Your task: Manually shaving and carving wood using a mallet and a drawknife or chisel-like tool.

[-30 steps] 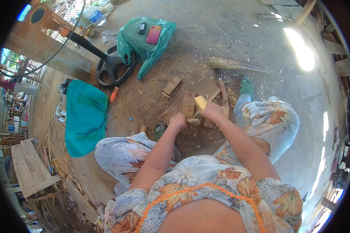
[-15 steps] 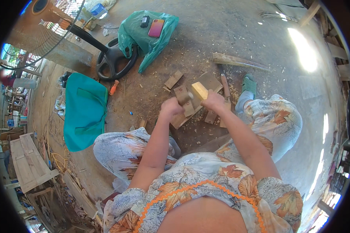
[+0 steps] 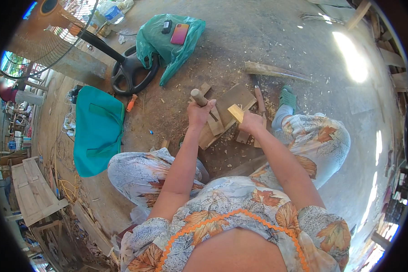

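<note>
My left hand [image 3: 198, 113] is closed around the wooden handle [image 3: 198, 96] of a chisel-like tool, held upright with its thin dark blade pointing down at a small wooden piece [image 3: 217, 122]. That piece lies on a larger square board [image 3: 240, 96] on the floor among wood shavings. My right hand [image 3: 251, 123] grips a pale yellow wooden block [image 3: 235, 112] just right of the tool, not touching its handle. Beyond my right hand lies another tool with a long wooden handle [image 3: 259, 99], beside a green sandal [image 3: 288, 97] on my foot.
A standing fan [image 3: 54, 36] has a black round base [image 3: 120, 81]. A green plastic bag [image 3: 170, 54] carries a pink phone [image 3: 179, 34] and a black device [image 3: 166, 26]. A teal bag [image 3: 95, 131], orange screwdriver [image 3: 132, 103] and plank [image 3: 274, 71] lie around me. Scrap wood [image 3: 34, 190] fills the left.
My left hand has moved forward and up and turned the tool from lying low to standing upright over the wooden piece. My right hand has shifted slightly, still gripping the yellow block.
</note>
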`<action>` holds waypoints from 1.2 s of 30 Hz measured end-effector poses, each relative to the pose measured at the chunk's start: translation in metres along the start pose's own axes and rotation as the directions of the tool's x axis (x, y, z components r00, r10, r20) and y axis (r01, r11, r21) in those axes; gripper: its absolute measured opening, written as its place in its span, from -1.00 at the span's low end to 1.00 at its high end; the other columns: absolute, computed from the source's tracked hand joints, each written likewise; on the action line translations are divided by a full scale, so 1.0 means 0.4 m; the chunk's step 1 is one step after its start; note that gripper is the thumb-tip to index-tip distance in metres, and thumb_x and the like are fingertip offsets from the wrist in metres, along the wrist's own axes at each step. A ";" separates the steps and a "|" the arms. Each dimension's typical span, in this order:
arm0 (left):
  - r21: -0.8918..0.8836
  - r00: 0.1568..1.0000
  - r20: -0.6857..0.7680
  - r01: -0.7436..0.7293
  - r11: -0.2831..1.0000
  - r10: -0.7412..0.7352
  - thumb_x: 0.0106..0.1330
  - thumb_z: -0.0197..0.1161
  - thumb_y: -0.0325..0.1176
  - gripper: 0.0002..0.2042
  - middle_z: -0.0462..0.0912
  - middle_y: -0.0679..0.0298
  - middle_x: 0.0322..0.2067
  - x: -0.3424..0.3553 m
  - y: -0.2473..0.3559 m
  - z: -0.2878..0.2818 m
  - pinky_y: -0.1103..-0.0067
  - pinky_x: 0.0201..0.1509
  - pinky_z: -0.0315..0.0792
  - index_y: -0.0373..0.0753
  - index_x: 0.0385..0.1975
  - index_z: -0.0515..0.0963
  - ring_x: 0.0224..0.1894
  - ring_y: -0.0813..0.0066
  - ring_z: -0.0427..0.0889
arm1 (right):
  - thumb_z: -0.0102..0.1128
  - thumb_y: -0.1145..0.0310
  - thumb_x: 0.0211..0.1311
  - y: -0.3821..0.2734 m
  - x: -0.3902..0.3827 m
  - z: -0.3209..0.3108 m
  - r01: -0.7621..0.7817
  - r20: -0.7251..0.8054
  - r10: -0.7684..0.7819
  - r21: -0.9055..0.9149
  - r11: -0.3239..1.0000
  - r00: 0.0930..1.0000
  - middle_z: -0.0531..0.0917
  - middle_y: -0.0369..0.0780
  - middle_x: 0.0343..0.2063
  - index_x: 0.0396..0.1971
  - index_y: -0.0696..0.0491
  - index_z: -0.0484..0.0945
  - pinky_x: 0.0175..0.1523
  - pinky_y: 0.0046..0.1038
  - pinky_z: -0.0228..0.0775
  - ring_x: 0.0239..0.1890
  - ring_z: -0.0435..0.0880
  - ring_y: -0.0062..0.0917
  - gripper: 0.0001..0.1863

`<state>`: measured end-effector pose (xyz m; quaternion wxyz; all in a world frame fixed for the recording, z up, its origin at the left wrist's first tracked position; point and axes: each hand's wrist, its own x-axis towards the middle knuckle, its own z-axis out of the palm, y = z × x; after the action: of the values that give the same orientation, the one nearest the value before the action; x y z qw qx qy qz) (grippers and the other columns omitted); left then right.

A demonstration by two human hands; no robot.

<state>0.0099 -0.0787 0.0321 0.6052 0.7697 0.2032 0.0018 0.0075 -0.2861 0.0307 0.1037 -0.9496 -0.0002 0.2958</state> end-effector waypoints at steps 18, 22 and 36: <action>0.057 0.990 -0.041 -0.133 0.990 0.135 0.08 0.41 -0.34 -0.79 0.52 0.40 -0.64 -0.020 0.019 0.016 0.64 -0.52 0.34 -0.30 -0.58 0.52 -0.61 0.68 0.44 | 0.21 0.24 -0.13 0.001 -0.001 0.004 -0.007 0.010 0.007 0.013 1.000 1.000 0.64 -0.08 -0.18 -0.14 0.12 0.52 -0.03 -0.36 0.47 -0.08 0.62 -0.30 -0.53; 0.026 0.993 -0.021 -0.114 0.993 0.115 0.08 0.41 -0.34 -0.79 0.52 0.40 -0.63 -0.033 0.038 0.017 0.64 -0.50 0.35 -0.30 -0.56 0.52 -0.59 0.68 0.44 | 0.21 0.24 -0.13 0.002 -0.003 0.001 -0.012 0.014 0.012 0.015 1.000 1.000 0.64 -0.08 -0.17 -0.13 0.13 0.51 -0.03 -0.37 0.47 -0.08 0.62 -0.30 -0.52; 0.004 0.989 0.037 -0.142 0.990 0.142 0.05 0.34 -0.39 -0.83 0.50 0.40 -0.64 -0.061 0.030 0.046 0.59 -0.44 0.39 -0.31 -0.55 0.49 -0.56 0.64 0.46 | 0.22 0.17 -0.14 0.001 -0.011 -0.049 0.035 -0.033 -0.034 0.024 0.999 0.999 0.64 -0.07 -0.23 -0.11 0.12 0.45 -0.03 -0.34 0.45 -0.11 0.62 -0.26 -0.47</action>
<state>-0.0043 -0.1058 0.0443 0.6046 0.7841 0.1368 0.0300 0.0148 -0.2905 0.0488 0.1205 -0.9527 -0.0113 0.2787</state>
